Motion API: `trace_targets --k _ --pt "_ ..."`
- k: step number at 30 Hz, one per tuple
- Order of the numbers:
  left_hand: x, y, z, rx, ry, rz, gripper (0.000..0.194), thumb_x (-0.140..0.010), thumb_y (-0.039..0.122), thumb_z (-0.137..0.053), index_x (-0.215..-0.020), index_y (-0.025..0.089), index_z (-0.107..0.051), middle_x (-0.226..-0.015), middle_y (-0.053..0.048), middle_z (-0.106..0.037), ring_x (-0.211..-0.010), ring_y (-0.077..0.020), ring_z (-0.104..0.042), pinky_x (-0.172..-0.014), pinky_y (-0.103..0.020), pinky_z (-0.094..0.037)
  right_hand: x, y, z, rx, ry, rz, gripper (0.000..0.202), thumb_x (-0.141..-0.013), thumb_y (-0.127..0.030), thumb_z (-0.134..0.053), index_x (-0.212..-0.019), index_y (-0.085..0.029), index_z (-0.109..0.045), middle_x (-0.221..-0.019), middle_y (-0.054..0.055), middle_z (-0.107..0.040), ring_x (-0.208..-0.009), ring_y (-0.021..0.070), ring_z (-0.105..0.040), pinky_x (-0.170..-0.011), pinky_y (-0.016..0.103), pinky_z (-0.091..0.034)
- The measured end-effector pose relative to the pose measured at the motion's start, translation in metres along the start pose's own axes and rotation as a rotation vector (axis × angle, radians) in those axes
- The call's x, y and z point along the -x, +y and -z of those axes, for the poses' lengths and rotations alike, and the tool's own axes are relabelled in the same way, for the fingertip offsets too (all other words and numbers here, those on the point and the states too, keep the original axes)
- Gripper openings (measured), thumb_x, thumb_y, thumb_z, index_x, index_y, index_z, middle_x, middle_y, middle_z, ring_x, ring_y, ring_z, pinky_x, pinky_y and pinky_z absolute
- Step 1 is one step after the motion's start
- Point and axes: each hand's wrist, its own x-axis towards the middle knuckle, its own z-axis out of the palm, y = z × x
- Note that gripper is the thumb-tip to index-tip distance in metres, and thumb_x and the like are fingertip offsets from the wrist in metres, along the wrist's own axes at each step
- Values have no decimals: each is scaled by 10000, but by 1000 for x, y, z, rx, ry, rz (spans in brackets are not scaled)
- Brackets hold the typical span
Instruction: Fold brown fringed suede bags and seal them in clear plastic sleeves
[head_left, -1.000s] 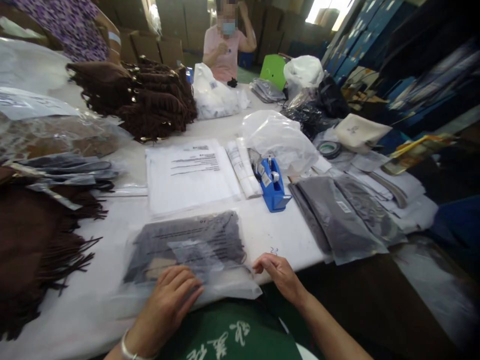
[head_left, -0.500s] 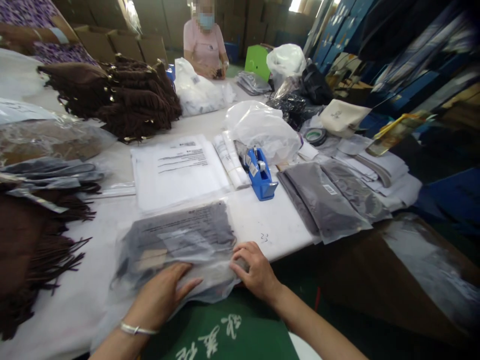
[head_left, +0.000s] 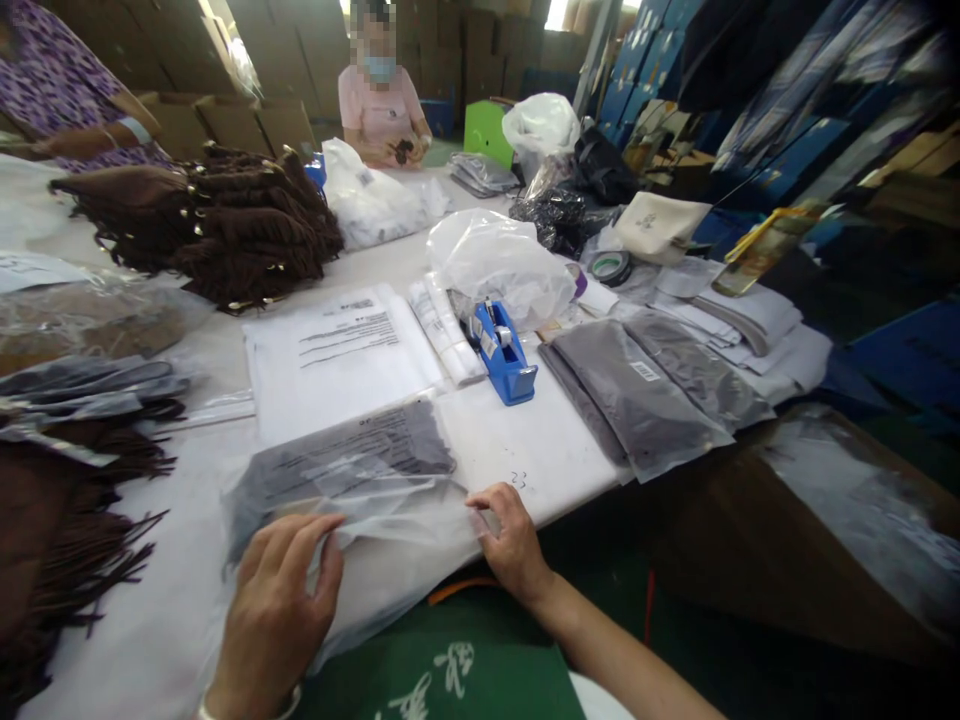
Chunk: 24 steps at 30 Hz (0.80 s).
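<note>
A clear plastic bag with a folded dark grey item inside lies at the table's near edge. Printed lines show on the bag above the dark fabric. My left hand has its thumb and fingers closed on the bag's near-left film, and part of the bag is hidden behind it. At the bag's right corner, my right hand pinches the loose film between thumb and fingers. The empty end of the bag stretches between both hands and hangs over the edge, above a green apron.
Flat printed bags lie beyond, beside a blue tape dispenser. Packed grey bags rest to the right. Brown fringed items are piled at the far left, more near left. A co-worker sits across the table.
My left hand has moved left and turned, lifting the bag's near film. My right hand stays at the right corner. The bag's open end is now drawn out flatter, and the view has shifted slightly.
</note>
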Motion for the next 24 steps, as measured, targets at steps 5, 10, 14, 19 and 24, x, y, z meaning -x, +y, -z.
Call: trace_targets --k 5,10,14,19,24 --pt "-30 37 -22 -3 -349 -265 570 -794 102 -454 -1345 236 -396 -1381 -66 -432 -1339 -288 -267 -1108 -507 -227 6 4 -3 -108 10 -6 157 -894 -217 -498 -1026 -236 -581 -887 35 -582 -833 190 -546 -786 338 -462" --pt "-65 54 -78 35 -552 -336 447 -724 81 -509 -1157 179 -564 -1373 -104 -458 -1377 -283 -195 -1135 -520 -143 6 4 -5 -173 45 -39 142 -905 -227 -489 -996 -235 -597 -917 36 -607 -888 190 -554 -834 335 -449" --pt "-64 52 -80 101 -745 -348 732 -601 142 -571 -1317 159 -424 -1442 -130 -366 -1383 -330 -156 -1094 -578 -188 3 4 -5 -283 74 -196 132 -896 -282 -508 -938 -220 -616 -889 21 -626 -866 175 -575 -801 288 -463" --pt "-53 47 -77 152 -625 -302 612 -716 181 -540 -1316 162 -421 -1393 -131 -432 -1362 -309 -239 -1067 -546 -282 4 7 -6 -309 68 -163 163 -905 -314 -500 -894 -219 -632 -837 11 -641 -815 166 -586 -766 282 -473" --pt "-60 49 -95 125 -477 -321 480 -700 -9 -475 -1141 167 -549 -1167 -94 -579 -1226 -265 -413 -1042 -471 -346 8 11 -7 -293 37 -34 186 -926 -272 -469 -1028 -254 -623 -942 19 -667 -896 171 -602 -841 315 -478"
